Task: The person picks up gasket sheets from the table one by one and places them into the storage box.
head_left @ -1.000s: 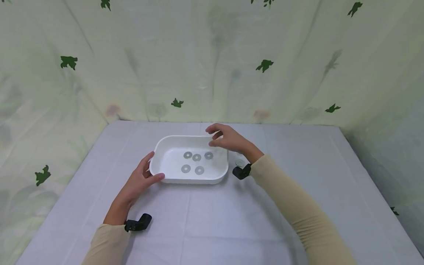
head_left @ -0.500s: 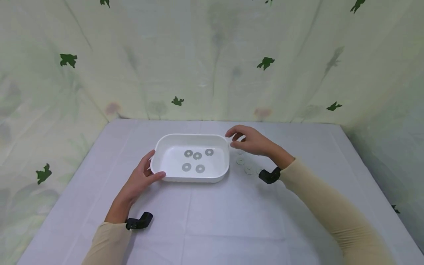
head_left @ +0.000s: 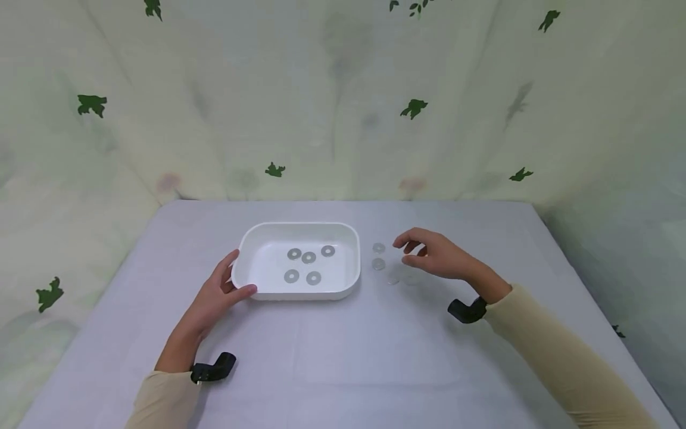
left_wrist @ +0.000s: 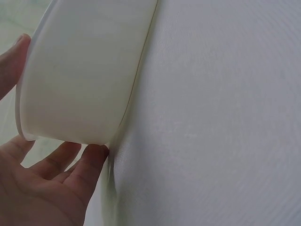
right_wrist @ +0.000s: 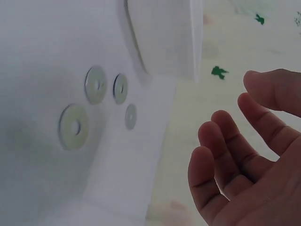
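Observation:
A white tray (head_left: 297,296) with rounded corners stands on the table and holds several flat grey washers (head_left: 308,258). My left hand (head_left: 210,301) grips its left end, thumb on the front rim and fingers against the end wall; the left wrist view shows these fingers (left_wrist: 89,172) touching the wall. To the right of the tray, several more washers (head_left: 378,264) lie on the table, also plain in the right wrist view as flat rings (right_wrist: 74,127). Above and just right of them hovers my right hand (head_left: 442,256), fingers loosely bent, nothing between them.
A white cloth covers the table (head_left: 343,357). Behind it and along the sides hangs a pale curtain (head_left: 300,107) with green leaf shapes. Each wrist carries a black camera mount (head_left: 214,367).
My right hand has moved from over the tray's right end to the right, above the loose washers, uncovering them. The left hand keeps its grip on the tray.

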